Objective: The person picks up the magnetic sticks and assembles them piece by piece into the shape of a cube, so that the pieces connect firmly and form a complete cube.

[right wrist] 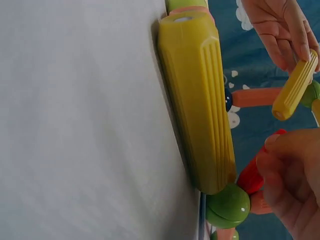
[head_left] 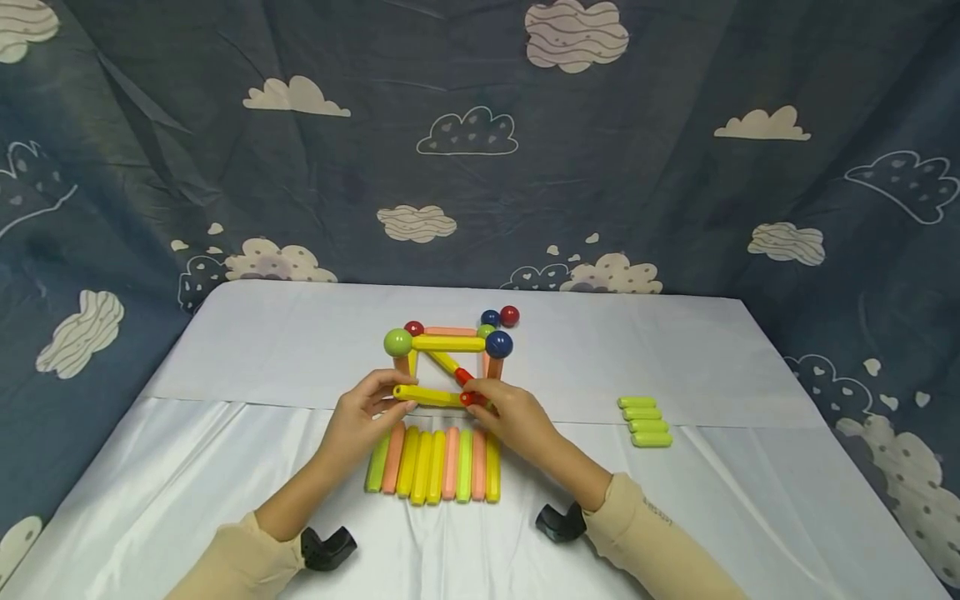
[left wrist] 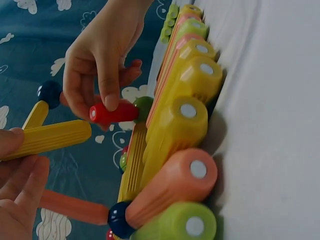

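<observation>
My left hand (head_left: pixel 369 414) pinches a yellow magnetic stick (head_left: pixel 431 396) between thumb and fingers, its far end free in the left wrist view. My right hand (head_left: pixel 519 417) pinches a short red stick (left wrist: pixel 117 113); its other end meets a green ball (left wrist: pixel 144 109) of the frame. Both hands work at the front of a standing box-like frame of sticks and balls. Along its top runs a yellow stick (head_left: pixel 448 342) between a green ball (head_left: pixel 397 342) and a blue ball (head_left: pixel 498 344). Salmon posts stand below these balls. The right fingers partly hide the lower front corner.
A row of yellow, salmon and green sticks (head_left: pixel 423 467) lies just in front of the frame. Several short green sticks (head_left: pixel 645 422) lie at the right. Behind the frame sit a loose red ball (head_left: pixel 510 316) and a blue ball (head_left: pixel 490 317). A patterned cloth (head_left: pixel 480 192) hangs behind the table.
</observation>
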The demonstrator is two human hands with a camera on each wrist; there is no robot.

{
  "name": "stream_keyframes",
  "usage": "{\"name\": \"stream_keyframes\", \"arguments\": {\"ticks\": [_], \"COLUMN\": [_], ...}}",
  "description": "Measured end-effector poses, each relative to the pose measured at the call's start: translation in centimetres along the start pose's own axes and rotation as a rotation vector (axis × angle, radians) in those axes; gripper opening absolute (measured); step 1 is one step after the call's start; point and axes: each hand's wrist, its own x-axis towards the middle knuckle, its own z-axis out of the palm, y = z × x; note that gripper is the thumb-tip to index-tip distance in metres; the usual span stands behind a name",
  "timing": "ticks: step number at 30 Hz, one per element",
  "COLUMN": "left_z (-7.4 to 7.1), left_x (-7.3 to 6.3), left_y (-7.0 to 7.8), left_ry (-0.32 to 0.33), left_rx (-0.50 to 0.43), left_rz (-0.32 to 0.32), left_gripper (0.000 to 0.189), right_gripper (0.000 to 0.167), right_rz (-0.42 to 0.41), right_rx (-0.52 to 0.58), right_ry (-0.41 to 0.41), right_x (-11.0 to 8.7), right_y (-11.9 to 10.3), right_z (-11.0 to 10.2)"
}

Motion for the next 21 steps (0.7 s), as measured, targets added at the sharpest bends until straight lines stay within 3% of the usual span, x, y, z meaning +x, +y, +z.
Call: {"name": "stream_keyframes", "arguments": {"ticks": [5, 8, 16, 21], "left_z": [0.6, 1.0, 1.8, 2.2], "left_x": [0.2, 0.3, 0.3, 0.2], "left_y": [0.0, 0.1, 0.0, -1.5], "left_ry": [-0.028, -0.038, -0.05, -0.074], "left_rx": [-0.047, -0.063, -0.045, -0.038], "left_rz": [0.016, 0.029, 0.046, 0.085], "left_gripper": [0.029, 0.028, 0.029, 0.032], "right_gripper": [0.024, 0.025, 0.027, 0.028], "right_rz": [0.09, 0.116, 0.151, 0.141], "right_rx": [0.349, 0.495, 0.657, 0.699], "right_ry": [-0.08, -0.094, -0.091, -0.08], "right_x": [-0.3, -0.5, -0.6, -0.5], "right_y": [-0.3, 0.2, 1.4, 0.7], "right_z": [-0.2, -0.1, 0.8, 0.4]}}
